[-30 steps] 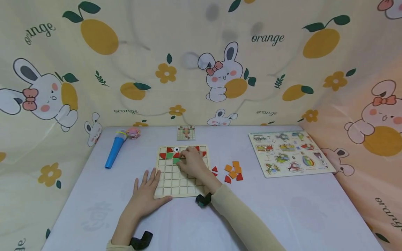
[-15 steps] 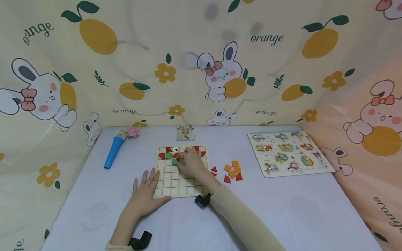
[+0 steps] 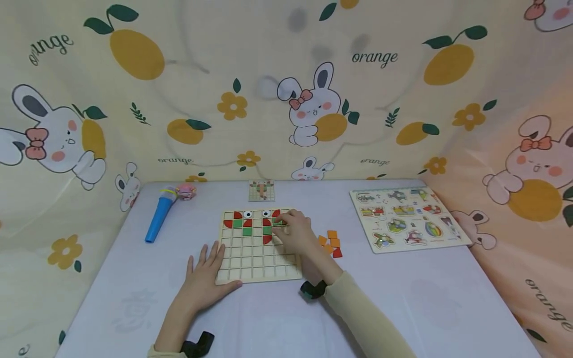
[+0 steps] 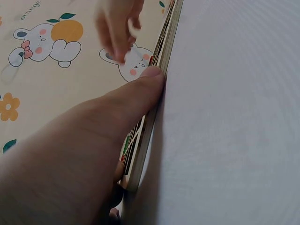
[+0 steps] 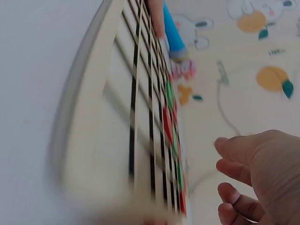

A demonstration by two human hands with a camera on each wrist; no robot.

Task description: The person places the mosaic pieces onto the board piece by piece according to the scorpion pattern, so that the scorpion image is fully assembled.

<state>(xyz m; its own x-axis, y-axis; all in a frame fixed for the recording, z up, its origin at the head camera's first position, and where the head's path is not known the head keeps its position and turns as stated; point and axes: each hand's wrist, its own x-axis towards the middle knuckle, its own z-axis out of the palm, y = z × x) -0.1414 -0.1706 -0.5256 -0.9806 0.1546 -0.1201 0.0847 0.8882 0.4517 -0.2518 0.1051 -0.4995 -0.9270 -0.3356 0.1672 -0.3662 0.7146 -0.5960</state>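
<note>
The gridded board (image 3: 259, 259) lies flat, with red pieces (image 3: 267, 239), green pieces (image 3: 247, 231) and two eye pieces (image 3: 247, 214) in its upper rows. My left hand (image 3: 203, 278) rests spread at the board's lower left corner; the left wrist view shows that thumb (image 4: 140, 89) along the board's edge (image 4: 164, 51). Over the upper right cells hovers my right hand (image 3: 299, 237), fingers bent. In the right wrist view, this hand (image 5: 262, 168) has its thumb and loosely bent fingers apart, and no piece shows between them.
Orange squares (image 3: 332, 233) and a red piece (image 3: 337, 253) lie right of the board. A small pattern card (image 3: 261, 191) is behind it. A blue microphone (image 3: 157, 217) and pink toy (image 3: 185, 191) stand back left; a picture board (image 3: 409, 219) lies at right.
My right hand has shifted right across the board, uncovering the second eye piece and red and green pieces near it. My left hand has stayed at the corner. The head view has shifted slightly.
</note>
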